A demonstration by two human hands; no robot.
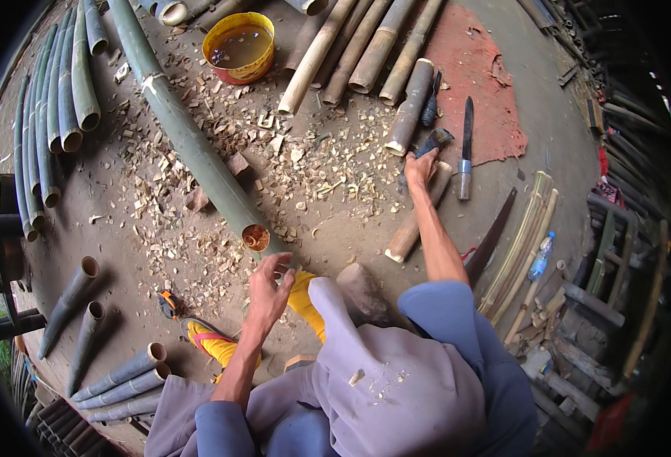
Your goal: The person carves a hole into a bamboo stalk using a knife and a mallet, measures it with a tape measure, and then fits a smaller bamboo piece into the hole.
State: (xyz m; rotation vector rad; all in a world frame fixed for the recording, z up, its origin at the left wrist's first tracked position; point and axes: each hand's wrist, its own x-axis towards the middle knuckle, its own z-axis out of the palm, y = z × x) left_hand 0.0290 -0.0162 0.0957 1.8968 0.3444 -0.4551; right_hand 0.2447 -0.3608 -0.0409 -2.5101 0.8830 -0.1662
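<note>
A long green bamboo pole [198,156] slants from the far left toward my knees. In its upper side near the close end is a round hole [255,238] with a reddish-brown inside. My left hand [270,286] hovers just beside that hole, its fingers loosely curled and apart, holding nothing. My right hand [421,167] reaches out to the right and is closed round a dark tool [436,140], whose full shape I cannot make out. Beneath that hand lies a short bamboo piece [419,217]. A long knife [466,148] rests to its right.
Wood chips [305,164] litter the ground. A yellow bucket [238,47] of murky water stands far ahead. Bamboo tubes [73,91] lie at the left. At the right are a red mat [480,91], a saw [492,236], split strips [524,244] and a plastic bottle [541,257].
</note>
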